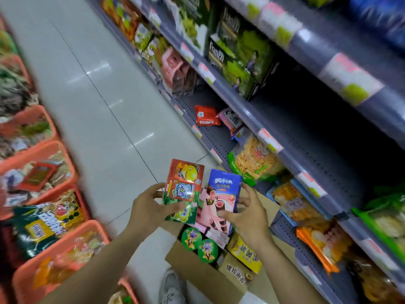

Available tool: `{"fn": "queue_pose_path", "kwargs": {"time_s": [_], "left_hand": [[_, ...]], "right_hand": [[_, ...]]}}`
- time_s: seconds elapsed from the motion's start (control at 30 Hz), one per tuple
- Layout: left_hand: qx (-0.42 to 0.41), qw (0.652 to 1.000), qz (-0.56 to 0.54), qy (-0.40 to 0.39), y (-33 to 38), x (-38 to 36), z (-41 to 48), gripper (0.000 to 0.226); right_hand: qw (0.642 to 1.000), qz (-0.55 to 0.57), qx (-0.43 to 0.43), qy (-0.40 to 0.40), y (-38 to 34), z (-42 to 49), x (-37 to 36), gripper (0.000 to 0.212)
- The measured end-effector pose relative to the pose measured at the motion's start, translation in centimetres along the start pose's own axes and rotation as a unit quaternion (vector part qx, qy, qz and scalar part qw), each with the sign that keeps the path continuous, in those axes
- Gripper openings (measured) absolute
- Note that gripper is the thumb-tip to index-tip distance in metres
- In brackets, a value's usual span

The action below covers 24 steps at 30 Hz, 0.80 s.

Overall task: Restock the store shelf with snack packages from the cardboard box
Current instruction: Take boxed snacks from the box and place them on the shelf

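Observation:
My left hand (149,208) holds a red and green snack pouch (183,189) upright above the cardboard box (203,274). My right hand (247,212) grips a blue and pink snack box (224,189) beside it. The two packages nearly touch. Below them the open cardboard box on the floor holds two round green lids (199,244), pink packages (208,216) and a yellow box (246,253). The grey store shelf (291,137) rises at the right, with a dark bare stretch on the middle level.
Orange baskets (41,154) full of snacks line the left side. A tiled aisle floor (92,88) runs between them and the shelf. A lower shelf holds a red packet (206,116), a chip bag (254,160) and orange bags (315,242). My shoe (172,286) stands by the box.

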<state>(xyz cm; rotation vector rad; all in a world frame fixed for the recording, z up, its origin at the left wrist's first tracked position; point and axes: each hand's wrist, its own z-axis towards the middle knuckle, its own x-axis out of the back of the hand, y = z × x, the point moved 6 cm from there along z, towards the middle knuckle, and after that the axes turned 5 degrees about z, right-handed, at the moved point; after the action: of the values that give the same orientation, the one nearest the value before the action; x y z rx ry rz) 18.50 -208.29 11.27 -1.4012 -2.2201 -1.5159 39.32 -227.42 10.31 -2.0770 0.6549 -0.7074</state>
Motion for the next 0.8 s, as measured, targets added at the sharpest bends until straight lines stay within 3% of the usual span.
{"fn": "queue_pose_path", "kwargs": {"time_s": [0.13, 0.23, 0.4, 0.53, 0.8], "left_hand": [[-0.042, 0.999, 0.005, 0.03, 7.7, 8.1, -5.6, 0.068], [-0.072, 0.996, 0.007, 0.061, 14.1, 14.3, -9.8, 0.077], [-0.122, 0.985, -0.048, 0.111, 24.1, 23.1, -17.4, 0.071], [-0.164, 0.971, -0.146, 0.098, 30.5, 27.6, -24.1, 0.07], [-0.266, 0.947, -0.169, 0.062, 42.8, 32.8, -31.8, 0.076]], "right_hand": [[0.999, 0.004, 0.026, -0.04, -10.7, -5.1, 1.6, 0.088], [0.995, 0.013, 0.086, -0.052, -20.1, -9.7, 3.1, 0.078], [0.983, 0.002, 0.173, -0.067, -33.3, -16.5, 6.0, 0.079], [0.97, 0.037, 0.233, -0.066, -42.5, -22.6, 9.4, 0.062], [0.955, 0.037, 0.291, -0.038, -54.6, -30.7, 16.3, 0.054]]}}
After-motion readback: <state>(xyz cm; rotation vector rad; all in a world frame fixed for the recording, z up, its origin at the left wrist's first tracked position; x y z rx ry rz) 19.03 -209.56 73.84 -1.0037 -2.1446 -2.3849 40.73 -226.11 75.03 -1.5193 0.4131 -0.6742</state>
